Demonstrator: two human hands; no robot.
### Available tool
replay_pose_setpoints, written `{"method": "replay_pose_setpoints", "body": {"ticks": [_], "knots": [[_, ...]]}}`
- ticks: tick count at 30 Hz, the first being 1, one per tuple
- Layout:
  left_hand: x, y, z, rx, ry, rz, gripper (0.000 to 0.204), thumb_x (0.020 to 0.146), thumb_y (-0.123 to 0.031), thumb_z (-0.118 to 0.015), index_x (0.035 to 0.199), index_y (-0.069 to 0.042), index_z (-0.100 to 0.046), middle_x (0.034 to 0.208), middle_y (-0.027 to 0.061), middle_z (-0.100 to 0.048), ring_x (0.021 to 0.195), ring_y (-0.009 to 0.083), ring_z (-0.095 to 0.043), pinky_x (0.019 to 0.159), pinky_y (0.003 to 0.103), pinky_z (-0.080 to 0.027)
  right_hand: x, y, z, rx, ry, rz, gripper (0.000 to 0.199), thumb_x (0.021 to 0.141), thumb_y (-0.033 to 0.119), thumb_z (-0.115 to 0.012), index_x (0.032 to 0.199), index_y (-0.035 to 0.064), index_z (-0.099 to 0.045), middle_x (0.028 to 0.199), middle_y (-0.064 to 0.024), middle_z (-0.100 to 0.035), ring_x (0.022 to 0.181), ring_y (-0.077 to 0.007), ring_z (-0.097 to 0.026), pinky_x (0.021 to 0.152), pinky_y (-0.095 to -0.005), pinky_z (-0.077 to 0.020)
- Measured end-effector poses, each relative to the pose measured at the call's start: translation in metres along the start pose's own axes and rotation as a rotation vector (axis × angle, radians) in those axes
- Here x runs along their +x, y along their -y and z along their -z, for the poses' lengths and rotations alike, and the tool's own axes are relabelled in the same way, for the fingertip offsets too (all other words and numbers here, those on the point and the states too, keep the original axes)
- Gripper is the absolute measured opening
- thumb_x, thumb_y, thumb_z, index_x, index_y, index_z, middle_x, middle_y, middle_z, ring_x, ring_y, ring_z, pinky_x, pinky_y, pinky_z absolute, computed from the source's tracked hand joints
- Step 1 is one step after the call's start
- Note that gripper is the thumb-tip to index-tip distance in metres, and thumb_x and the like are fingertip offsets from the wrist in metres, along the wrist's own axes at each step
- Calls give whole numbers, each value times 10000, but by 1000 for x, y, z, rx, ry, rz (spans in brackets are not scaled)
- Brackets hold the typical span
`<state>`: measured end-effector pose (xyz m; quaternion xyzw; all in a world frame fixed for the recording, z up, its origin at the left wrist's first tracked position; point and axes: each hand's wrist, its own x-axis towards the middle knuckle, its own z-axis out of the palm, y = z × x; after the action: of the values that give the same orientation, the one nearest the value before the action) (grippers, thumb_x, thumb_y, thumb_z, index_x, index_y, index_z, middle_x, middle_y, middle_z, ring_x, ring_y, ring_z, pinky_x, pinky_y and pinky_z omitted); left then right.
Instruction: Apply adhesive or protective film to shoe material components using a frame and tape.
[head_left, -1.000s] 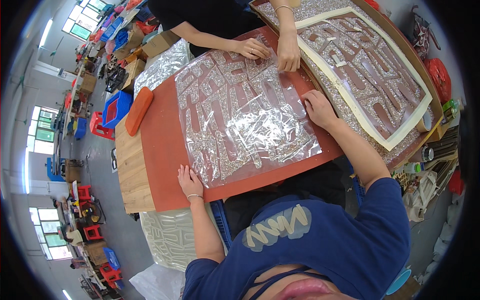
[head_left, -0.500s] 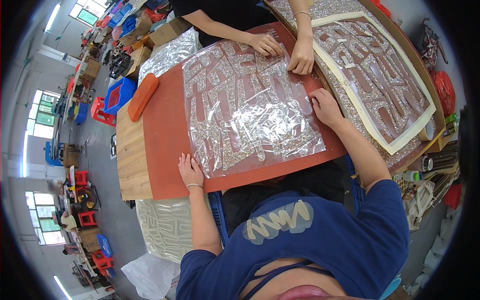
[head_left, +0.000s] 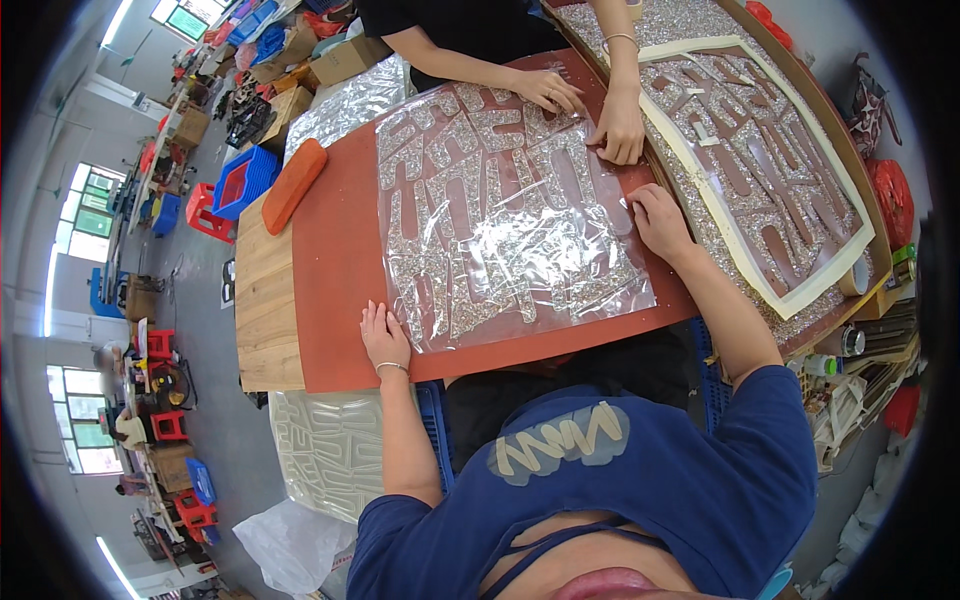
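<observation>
A clear plastic film [head_left: 510, 235] with glittering cut-out shapes lies over a red-brown sheet [head_left: 335, 250] on the table. My left hand [head_left: 385, 337] rests flat at the film's near left edge, fingers slightly apart. At the film's right edge my right hand [head_left: 662, 225] has its fingers curled and fingertips down; it seems to pinch the film's edge, partly hidden under the hand. Across from me, a co-worker's hand [head_left: 550, 90] presses on the film's far part. The co-worker's other hand [head_left: 620, 125] has bent fingers at the far right corner.
To the right stands a shallow tray [head_left: 690, 200] of glittery bits, holding a cream-framed stencil [head_left: 750, 255]. An orange-red block [head_left: 295, 187] lies at the table's left, by the bare wood [head_left: 265, 300]. Blue baskets [head_left: 246, 183] and red stools [head_left: 209, 213] stand beyond.
The whole view has shifted slightly. The co-worker's hand at the far right corner has moved a little toward me. My hands stay at the film's edges, nearly still.
</observation>
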<state>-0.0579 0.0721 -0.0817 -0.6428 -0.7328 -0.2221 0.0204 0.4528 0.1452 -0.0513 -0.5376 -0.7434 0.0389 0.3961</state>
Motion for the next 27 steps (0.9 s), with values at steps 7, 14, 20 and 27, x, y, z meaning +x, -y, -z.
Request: {"method": "replay_pose_setpoints", "body": {"ticks": [7,14,20,27], "knots": [[3,-1,3,-17,-39,-14,328,933,-192,-467,1171,-3,-592,1328,183,-501,1258,352,-433,1090,454,-276,3,3,3,1,24,-6,111,800,-22,-556,908,-2,-572,915,-145,-574,891,-327,-564,808,-382,-458],[-4,4,-1,-34,-41,11,328,920,-202,-485,1153,-3,-603,1324,184,-505,1264,347,-428,1091,455,-276,-6,1,-2,-14,17,-11,111,760,-35,-567,857,11,-591,869,-140,-572,850,-332,-555,760,-402,-451],[-3,2,2,-50,-49,27,331,914,-207,-494,1161,-15,-604,1328,169,-506,1271,334,-425,1094,449,-273,-3,5,2,-11,4,-23,103,760,-35,-567,849,10,-593,857,-140,-570,841,-327,-557,755,-403,-451],[-1,-5,-1,-54,-46,18,326,913,-206,-488,1156,-23,-605,1332,159,-502,1272,328,-421,1090,448,-279,0,3,12,-9,12,-24,123,776,-28,-564,893,-2,-592,904,-152,-578,875,-335,-559,782,-405,-458]]}}
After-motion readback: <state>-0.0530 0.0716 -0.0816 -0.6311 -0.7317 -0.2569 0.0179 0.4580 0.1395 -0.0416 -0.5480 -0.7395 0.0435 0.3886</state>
